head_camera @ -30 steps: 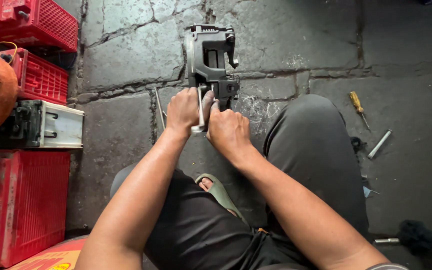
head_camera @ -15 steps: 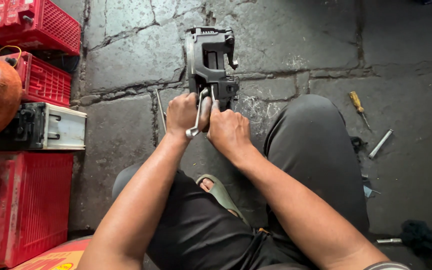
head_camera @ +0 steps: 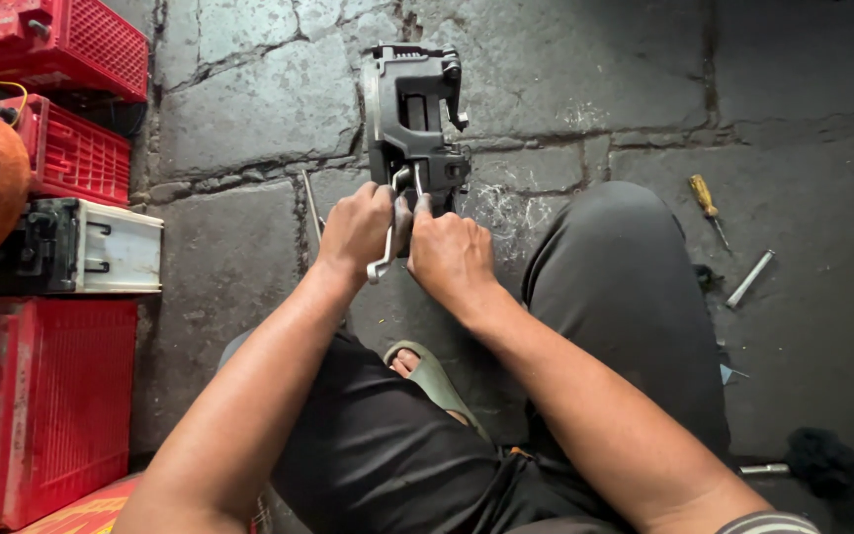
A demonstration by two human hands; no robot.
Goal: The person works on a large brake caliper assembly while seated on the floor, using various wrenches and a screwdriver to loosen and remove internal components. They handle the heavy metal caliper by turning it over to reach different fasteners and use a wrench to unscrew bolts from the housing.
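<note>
A dark grey plastic and metal housing part stands on the cracked stone floor in front of me. My left hand grips a silver spanner, its upper end set against the lower edge of the part. My right hand presses against the bottom of the same part, fingertips touching it beside the spanner. Both hands sit close together, thumbs almost touching. The spot where the spanner meets the part is partly hidden by my fingers.
Red plastic crates and old batteries line the left side. A yellow-handled screwdriver and a small metal rod lie on the floor at right. My knees and a sandalled foot fill the bottom.
The spanner in my left hand has swung a little, its free end now pointing lower left. Both hands stay at the bottom of the part.
</note>
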